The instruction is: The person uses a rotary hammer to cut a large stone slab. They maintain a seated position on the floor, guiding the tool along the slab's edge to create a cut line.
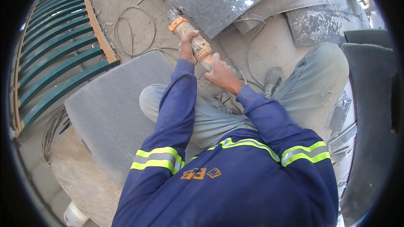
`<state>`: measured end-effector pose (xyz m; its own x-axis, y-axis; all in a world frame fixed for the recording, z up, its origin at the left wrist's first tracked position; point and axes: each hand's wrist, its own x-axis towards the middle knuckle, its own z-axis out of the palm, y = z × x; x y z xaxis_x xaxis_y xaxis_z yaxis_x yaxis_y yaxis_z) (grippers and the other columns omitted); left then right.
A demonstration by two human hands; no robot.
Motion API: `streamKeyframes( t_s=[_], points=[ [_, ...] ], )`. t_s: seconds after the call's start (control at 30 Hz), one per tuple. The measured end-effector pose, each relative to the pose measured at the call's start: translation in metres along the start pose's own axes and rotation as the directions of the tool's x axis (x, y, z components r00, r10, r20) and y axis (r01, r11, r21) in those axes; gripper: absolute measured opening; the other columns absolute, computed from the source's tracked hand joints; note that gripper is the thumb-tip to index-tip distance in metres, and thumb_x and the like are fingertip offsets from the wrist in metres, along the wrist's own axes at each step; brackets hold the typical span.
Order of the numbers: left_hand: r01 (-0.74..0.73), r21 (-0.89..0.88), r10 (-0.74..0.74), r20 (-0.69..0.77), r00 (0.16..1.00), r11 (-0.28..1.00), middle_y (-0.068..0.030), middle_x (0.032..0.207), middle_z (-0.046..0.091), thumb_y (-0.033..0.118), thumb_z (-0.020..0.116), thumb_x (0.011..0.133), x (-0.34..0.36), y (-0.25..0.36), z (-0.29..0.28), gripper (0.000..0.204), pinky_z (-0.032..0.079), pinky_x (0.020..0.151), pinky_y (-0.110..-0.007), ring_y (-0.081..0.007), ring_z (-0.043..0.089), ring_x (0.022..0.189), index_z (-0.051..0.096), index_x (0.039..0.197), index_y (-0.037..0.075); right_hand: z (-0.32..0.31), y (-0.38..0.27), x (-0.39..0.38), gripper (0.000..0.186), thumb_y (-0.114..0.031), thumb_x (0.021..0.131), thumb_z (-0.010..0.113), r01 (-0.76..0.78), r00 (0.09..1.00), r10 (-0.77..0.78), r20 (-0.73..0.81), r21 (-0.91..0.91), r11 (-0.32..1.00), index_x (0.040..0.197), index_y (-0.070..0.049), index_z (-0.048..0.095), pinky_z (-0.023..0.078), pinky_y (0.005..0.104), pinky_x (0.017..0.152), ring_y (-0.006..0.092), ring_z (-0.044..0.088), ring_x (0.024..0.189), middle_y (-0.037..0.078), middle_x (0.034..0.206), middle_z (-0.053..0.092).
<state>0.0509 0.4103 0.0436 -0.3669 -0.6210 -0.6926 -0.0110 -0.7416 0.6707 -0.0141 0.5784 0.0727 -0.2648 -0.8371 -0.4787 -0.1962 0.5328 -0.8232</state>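
A dusty orange angle grinder (198,44) is in both my hands, slanting up and to the left. Wrapped round the front of its body is my left hand (187,48). My right hand (223,74) grips the rear end, where the power cord comes out. The grinder's metal head lies close to the left edge of a large grey stone slab (210,6); whether it touches, I cannot tell. The disc is not clearly visible.
Cord (155,33) loops across the dusty floor. Another grey slab (122,88) lies at my left, beside green slatted metalwork (63,54). Broken slab pieces (315,25) lie at the far right, a dark panel (370,130) at my right. A white container (75,215) stands lower left.
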Motion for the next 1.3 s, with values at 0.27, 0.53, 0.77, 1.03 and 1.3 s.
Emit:
streamKeyframes(
  t_s=[0.27, 0.53, 0.77, 1.03, 1.3],
  points=[
    [0.020, -0.009, -0.019, 0.007, 1.000, 1.000, -0.0144, 0.081, 0.061, 0.024, 0.070, 0.082, 0.019, 0.003, -0.005, 0.034, 0.060, 0.061, -0.042, -0.0273, 0.066, 0.066, 0.053, 0.104, 0.004, 0.001, 0.002, 0.012, 0.042, -0.020, 0.079, 0.065, 0.037, 0.999, -0.037, -0.028, 0.018, 0.999, 0.106, 0.002, 0.040, 0.049, 0.0571, 0.085, 0.0521, 0.065, 0.098, 0.036, 0.098, 0.065],
    [0.026, 0.005, -0.026, 0.012, 1.000, 1.000, -0.0137, 0.080, 0.061, 0.024, 0.069, 0.082, 0.033, 0.005, -0.010, 0.032, 0.060, 0.061, -0.043, -0.0274, 0.066, 0.066, 0.054, 0.103, 0.006, -0.001, 0.000, 0.026, 0.045, -0.016, 0.079, 0.062, -0.010, 1.000, 0.011, 0.012, -0.022, 1.000, 0.114, 0.005, 0.044, 0.050, 0.0534, 0.093, 0.0482, 0.066, 0.106, 0.033, 0.107, 0.067],
    [0.035, -0.006, -0.035, 0.045, 0.998, 0.999, -0.0151, 0.080, 0.061, 0.025, 0.069, 0.082, 0.022, 0.004, -0.008, 0.035, 0.061, 0.062, -0.044, -0.0286, 0.067, 0.067, 0.052, 0.105, 0.004, 0.001, -0.001, 0.017, 0.046, -0.017, 0.079, 0.061, -0.021, 1.000, 0.021, 0.012, -0.017, 1.000, 0.116, 0.005, 0.043, 0.050, 0.0539, 0.092, 0.0477, 0.066, 0.107, 0.032, 0.107, 0.067],
    [0.017, 0.008, -0.017, 0.023, 1.000, 1.000, -0.0166, 0.081, 0.061, 0.025, 0.068, 0.083, 0.002, -0.003, -0.004, 0.036, 0.061, 0.062, -0.044, -0.0300, 0.067, 0.067, 0.051, 0.106, 0.004, -0.002, 0.000, -0.004, 0.044, -0.017, 0.079, 0.061, -0.019, 1.000, 0.019, 0.018, -0.026, 0.999, 0.113, 0.004, 0.042, 0.051, 0.0548, 0.089, 0.0480, 0.067, 0.101, 0.031, 0.103, 0.068],
    [0.019, 0.016, -0.020, 0.046, 0.999, 1.000, -0.0166, 0.081, 0.061, 0.025, 0.067, 0.083, 0.013, 0.001, -0.006, 0.033, 0.060, 0.064, -0.045, -0.0305, 0.067, 0.067, 0.052, 0.103, 0.005, -0.002, -0.001, 0.007, 0.042, -0.015, 0.078, 0.062, 0.016, 1.000, -0.016, 0.008, 0.008, 1.000, 0.110, 0.006, 0.043, 0.051, 0.0553, 0.089, 0.0491, 0.066, 0.100, 0.033, 0.104, 0.067]
  ],
)
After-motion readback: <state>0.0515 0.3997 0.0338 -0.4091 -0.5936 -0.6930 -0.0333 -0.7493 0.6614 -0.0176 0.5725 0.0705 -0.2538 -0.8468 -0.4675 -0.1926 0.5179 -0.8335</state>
